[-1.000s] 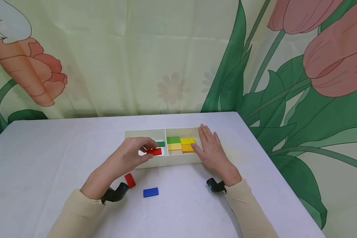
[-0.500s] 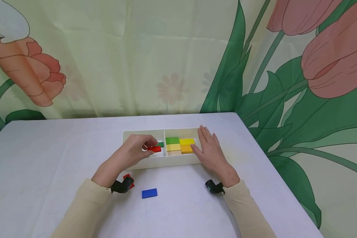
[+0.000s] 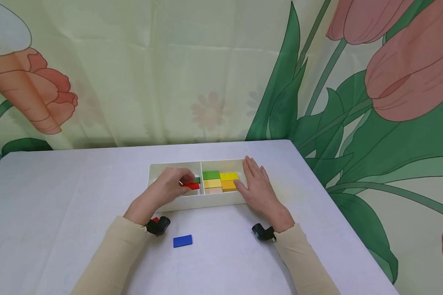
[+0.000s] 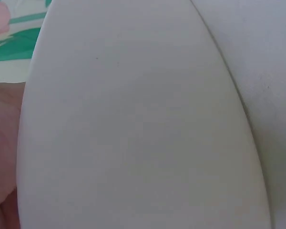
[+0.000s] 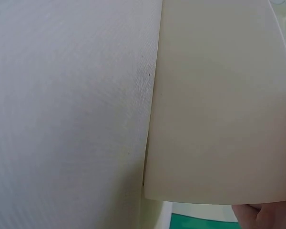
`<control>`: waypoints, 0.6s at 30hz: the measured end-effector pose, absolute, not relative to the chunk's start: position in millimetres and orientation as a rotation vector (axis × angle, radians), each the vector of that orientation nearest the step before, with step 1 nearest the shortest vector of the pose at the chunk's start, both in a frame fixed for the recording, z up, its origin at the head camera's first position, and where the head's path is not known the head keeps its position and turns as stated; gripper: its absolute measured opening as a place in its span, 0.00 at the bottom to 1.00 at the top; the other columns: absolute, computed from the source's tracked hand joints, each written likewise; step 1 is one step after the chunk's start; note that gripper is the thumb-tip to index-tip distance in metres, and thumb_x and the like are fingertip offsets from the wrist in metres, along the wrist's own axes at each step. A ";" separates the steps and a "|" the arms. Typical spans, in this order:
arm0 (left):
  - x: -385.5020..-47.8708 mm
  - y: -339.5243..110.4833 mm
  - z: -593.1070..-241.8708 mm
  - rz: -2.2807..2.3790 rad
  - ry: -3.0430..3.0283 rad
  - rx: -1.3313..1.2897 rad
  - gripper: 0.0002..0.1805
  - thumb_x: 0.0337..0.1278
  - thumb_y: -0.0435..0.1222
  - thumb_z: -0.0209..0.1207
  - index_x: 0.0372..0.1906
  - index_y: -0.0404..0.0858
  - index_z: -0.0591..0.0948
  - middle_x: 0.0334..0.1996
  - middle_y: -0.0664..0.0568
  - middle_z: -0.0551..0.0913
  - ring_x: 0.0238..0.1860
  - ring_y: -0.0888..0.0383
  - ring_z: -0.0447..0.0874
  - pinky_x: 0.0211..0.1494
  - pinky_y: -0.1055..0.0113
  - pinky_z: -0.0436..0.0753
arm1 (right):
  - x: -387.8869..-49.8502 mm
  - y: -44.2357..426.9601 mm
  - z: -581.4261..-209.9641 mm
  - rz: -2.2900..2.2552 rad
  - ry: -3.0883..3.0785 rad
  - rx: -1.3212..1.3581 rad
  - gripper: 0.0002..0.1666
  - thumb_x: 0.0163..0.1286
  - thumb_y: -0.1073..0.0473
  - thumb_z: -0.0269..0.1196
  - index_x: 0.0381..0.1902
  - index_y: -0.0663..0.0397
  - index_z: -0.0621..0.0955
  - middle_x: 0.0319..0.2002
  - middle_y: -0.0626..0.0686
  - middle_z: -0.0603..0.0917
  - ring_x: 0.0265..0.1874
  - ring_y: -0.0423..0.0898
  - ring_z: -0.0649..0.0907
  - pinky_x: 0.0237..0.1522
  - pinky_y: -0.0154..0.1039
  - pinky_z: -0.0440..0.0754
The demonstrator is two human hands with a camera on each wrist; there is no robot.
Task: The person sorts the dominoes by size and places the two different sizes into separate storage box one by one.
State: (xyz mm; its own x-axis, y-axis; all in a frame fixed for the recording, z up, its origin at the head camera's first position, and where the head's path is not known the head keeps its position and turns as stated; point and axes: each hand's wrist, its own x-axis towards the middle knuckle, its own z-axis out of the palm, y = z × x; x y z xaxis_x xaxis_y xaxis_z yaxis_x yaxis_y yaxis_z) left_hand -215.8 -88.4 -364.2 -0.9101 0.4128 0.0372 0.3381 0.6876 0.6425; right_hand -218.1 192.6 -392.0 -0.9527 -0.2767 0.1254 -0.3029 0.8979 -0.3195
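In the head view my left hand [image 3: 170,186] reaches into the left compartment of a white divided box [image 3: 214,200]. Its fingers and thumb pinch a red block [image 3: 192,186], and a dark green block [image 3: 197,180] lies just behind it, partly hidden. My right hand [image 3: 260,190] rests with straight fingers against the box's right end. The right compartment holds a green block [image 3: 211,175], a bright yellow block [image 3: 229,176], a pale yellow block [image 3: 212,183], an orange-yellow block [image 3: 228,186] and a beige block [image 3: 213,190]. Both wrist views show mostly the box's outer wall [image 4: 143,119].
A blue block [image 3: 182,241] lies on the white-covered table [image 3: 221,262] in front of the box. Another red block [image 3: 155,220] is mostly hidden behind the left wrist's black camera [image 3: 158,226]. A curtain with printed tulips [image 3: 402,78] hangs behind the table.
My left hand has shifted slightly right and lowered the red block into the left compartment. The left wrist camera now covers most of the loose red block. My right hand has stayed at the box's end.
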 end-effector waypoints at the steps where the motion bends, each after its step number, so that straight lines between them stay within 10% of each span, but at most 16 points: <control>1: -217.3 -87.9 -364.8 1.026 2.781 0.628 0.14 0.52 0.25 0.68 0.46 0.33 0.84 0.41 0.45 0.88 0.44 0.51 0.85 0.51 0.59 0.86 | -218.2 192.7 -392.0 0.522 -2.984 0.456 0.45 0.76 0.41 0.48 0.78 0.63 0.50 0.80 0.58 0.48 0.80 0.56 0.49 0.79 0.58 0.44; 18: -235.0 -78.4 -371.9 0.936 2.780 0.611 0.11 0.50 0.24 0.68 0.41 0.32 0.84 0.37 0.45 0.87 0.40 0.52 0.83 0.51 0.58 0.85 | -220.3 194.3 -394.9 0.536 -2.980 0.457 0.46 0.76 0.41 0.48 0.78 0.63 0.50 0.80 0.58 0.47 0.80 0.55 0.49 0.79 0.58 0.44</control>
